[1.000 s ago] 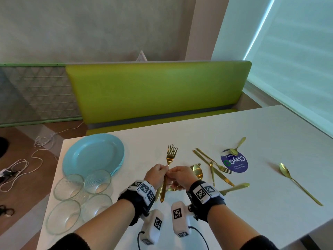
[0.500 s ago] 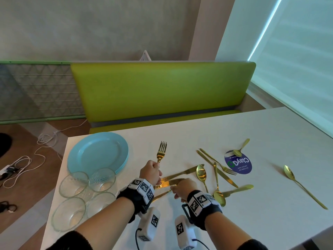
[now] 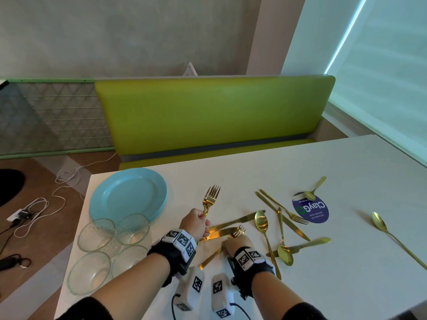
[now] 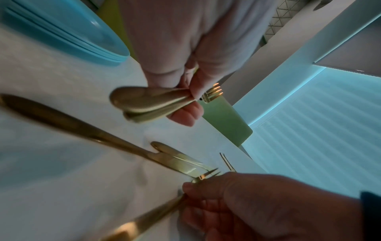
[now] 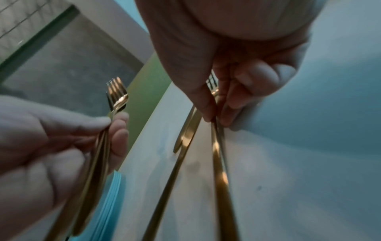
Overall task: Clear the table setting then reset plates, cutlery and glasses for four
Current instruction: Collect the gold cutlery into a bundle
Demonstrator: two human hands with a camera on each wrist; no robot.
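Observation:
My left hand (image 3: 195, 224) grips the handles of two gold forks (image 3: 210, 197), tines up; the same forks (image 5: 116, 96) and their handle ends (image 4: 144, 104) show in the wrist views. My right hand (image 3: 235, 247) pinches the neck of another gold fork (image 3: 238, 232) lying on the white table (image 3: 300, 165); the pinch (image 5: 214, 112) is plain in the right wrist view. Two gold knives (image 3: 221, 232) lie between my hands. A stack of light blue plates (image 3: 129, 195) sits at the table's left, with several glass bowls (image 3: 97, 232) in front of it.
More gold cutlery lies to the right: two spoons (image 3: 263, 222), a knife (image 3: 302, 244), a fork and knife pair (image 3: 282, 209), a small spoon (image 3: 314, 190) on a round blue sticker (image 3: 310, 210), a far spoon (image 3: 392, 234). A green bench (image 3: 208, 116) stands behind. Cables lie on the floor (image 3: 34, 211).
My hands have parted. The left keeps the forks upright and has moved a little left. The right has dropped to the table and taken hold of another fork.

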